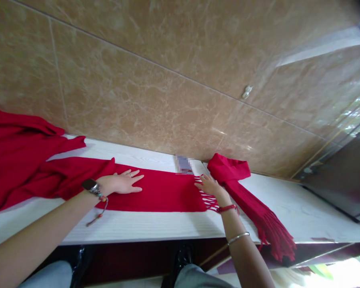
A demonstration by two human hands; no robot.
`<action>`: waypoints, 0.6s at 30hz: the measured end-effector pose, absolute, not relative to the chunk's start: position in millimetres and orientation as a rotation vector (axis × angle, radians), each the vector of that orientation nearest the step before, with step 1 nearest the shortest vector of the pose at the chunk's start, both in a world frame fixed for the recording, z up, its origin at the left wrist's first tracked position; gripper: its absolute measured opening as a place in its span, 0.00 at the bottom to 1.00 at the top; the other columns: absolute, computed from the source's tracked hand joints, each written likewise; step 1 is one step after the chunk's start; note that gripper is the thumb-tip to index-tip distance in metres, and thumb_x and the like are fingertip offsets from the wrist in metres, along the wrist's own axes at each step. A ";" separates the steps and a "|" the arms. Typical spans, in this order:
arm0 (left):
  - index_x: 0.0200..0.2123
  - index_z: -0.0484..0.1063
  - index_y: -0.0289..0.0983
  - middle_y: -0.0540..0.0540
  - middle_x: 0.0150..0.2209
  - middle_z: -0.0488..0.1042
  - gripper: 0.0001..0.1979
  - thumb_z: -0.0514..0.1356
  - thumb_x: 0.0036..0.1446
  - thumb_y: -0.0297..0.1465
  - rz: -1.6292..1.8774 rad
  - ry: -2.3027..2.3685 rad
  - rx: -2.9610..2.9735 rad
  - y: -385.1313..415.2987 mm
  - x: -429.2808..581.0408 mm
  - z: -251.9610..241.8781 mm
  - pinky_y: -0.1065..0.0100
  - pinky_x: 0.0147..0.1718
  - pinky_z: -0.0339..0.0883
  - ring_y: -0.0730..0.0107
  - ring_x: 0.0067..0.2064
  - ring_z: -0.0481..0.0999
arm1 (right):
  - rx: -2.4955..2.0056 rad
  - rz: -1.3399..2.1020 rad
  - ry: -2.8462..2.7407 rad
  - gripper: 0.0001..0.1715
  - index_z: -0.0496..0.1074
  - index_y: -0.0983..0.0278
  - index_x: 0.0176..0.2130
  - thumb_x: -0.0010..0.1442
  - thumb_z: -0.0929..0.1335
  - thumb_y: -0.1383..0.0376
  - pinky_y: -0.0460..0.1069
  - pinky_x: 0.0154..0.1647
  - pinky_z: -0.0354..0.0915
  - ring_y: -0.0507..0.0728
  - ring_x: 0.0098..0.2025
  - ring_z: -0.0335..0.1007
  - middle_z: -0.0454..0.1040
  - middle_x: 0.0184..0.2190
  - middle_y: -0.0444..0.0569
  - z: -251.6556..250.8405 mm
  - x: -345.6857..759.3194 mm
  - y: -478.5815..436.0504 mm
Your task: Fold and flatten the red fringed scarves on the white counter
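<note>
A red fringed scarf (168, 192) lies spread on a white wood-grain surface (156, 228), smooth toward its fringe and bunched at the left. Flat on its middle part rests my left hand (124, 183), fingers spread, with a ring, a dark watch and a beaded bracelet. My right hand (209, 187) touches the fringed end, its fingers apart and holding nothing. Just right of that hand is a second red scarf (249, 200), folded over at the top, its fringe hanging over the front edge.
More red cloth (15, 156) is heaped at the far left. A small blurred item (184, 165) sits behind the scarf near the marble-patterned wall (138, 88). A dark panel (342, 176) stands at the right. My legs are below the front edge.
</note>
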State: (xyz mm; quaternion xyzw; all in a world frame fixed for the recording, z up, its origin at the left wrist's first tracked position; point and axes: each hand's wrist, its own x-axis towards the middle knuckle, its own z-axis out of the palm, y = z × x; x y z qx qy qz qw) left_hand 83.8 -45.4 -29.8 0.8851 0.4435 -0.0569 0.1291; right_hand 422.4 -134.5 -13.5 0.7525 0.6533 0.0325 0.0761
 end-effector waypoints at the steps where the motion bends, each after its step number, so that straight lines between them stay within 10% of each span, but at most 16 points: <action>1: 0.61 0.49 0.46 0.45 0.63 0.44 0.35 0.51 0.51 0.49 -0.202 1.308 2.559 -48.6 83.8 -24.1 0.49 0.55 0.44 0.48 0.63 0.44 | 2.274 0.085 1.973 0.29 0.57 0.67 0.57 0.61 0.58 0.55 0.64 0.53 0.55 0.66 0.60 0.49 0.55 0.58 0.64 -7.8 407.9 -132.9; 18: 0.36 0.70 0.35 0.45 0.37 0.71 0.12 0.54 0.47 0.21 -0.456 1.008 2.843 -111.5 66.4 29.6 0.67 0.38 0.64 0.64 0.39 0.70 | 1.741 -0.044 2.889 0.29 0.57 0.66 0.58 0.62 0.57 0.56 0.61 0.59 0.48 0.61 0.62 0.46 0.55 0.59 0.58 -44.2 288.8 -150.4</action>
